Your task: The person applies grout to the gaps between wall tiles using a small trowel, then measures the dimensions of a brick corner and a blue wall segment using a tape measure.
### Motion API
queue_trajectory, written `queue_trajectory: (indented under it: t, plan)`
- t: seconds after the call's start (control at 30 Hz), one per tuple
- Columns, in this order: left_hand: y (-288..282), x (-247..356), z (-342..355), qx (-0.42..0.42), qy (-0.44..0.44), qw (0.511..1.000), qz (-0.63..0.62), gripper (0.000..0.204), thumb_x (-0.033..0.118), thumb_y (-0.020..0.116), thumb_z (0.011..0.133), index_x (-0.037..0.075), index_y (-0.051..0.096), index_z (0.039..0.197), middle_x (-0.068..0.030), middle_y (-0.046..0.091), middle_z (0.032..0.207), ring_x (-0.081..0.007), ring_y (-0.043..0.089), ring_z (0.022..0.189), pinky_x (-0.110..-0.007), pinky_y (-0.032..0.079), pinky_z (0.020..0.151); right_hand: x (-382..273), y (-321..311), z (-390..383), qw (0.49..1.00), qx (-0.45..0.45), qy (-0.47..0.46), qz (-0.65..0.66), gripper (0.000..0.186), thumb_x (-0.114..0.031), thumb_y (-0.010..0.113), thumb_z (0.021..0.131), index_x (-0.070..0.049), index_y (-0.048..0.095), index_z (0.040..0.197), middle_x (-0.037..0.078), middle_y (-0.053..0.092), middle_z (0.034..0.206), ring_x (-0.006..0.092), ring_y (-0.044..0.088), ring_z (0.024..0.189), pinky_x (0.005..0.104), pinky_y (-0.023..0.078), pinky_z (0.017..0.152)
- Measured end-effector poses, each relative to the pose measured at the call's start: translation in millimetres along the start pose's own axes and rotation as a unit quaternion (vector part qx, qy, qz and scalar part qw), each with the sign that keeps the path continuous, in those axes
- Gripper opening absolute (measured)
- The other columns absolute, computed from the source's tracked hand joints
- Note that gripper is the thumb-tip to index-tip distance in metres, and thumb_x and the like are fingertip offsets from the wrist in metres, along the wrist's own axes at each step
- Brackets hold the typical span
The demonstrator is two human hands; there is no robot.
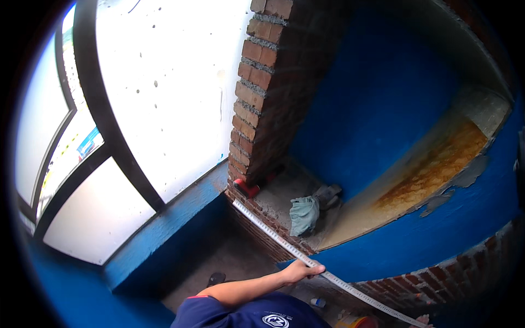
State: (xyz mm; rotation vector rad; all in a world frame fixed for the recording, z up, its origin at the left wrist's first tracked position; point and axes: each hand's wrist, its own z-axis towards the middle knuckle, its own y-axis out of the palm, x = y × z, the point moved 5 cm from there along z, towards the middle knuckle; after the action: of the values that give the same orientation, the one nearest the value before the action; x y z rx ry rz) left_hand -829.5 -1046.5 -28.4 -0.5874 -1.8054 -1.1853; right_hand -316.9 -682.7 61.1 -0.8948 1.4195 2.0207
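A long white tape measure point(284, 244) with marks along its edge runs slantwise from the brick edge of the opening down to the lower right. My left hand point(301, 271) is closed around its blade near the middle, thumb lying along the strip. At the bottom right rim, my right hand point(424, 321) shows only in part, with its fingers at the near end of the tape. The tape's far end lies against the brick ledge point(232, 191), just below a red object point(247, 189) whose kind I cannot make out.
A pale green cloth point(304, 215) lies on the ledge by the blue wall point(377, 98). A brick pillar point(252, 98) rises beside the white window panel point(169, 82). Below are a dark shoe point(216, 279) and a yellow and red container point(358, 321).
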Motion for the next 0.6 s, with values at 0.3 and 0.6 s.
queue_trajectory:
  t: [0.3,0.6]
  plan:
    - [-118.1,-46.1,-88.7,-0.033,-0.222,0.963,-0.146,0.043,0.047,0.059,0.088,0.005,0.065,0.087,0.0007,0.058,0.069,-0.0073,0.050,0.057,-0.020,0.041,0.053,180.3,313.2,-214.6,0.964,0.018,0.256,-0.068,0.031,-0.036,0.050,0.095,-0.007,0.052,0.104,0.010,0.055,0.107,0.0268,0.052,0.108,0.0407,0.040,0.094]
    - [-268.3,-118.5,-145.0,0.061,-0.243,0.928,0.276,0.046,0.047,0.063,0.085,0.001,0.068,0.088,-0.0085,0.065,0.070,-0.0169,0.063,0.067,-0.031,0.049,0.064,258.2,280.2,-296.1,0.900,0.079,0.339,-0.263,0.025,-0.025,0.055,0.094,-0.007,0.054,0.112,0.011,0.061,0.113,0.0258,0.060,0.104,0.0425,0.046,0.092]
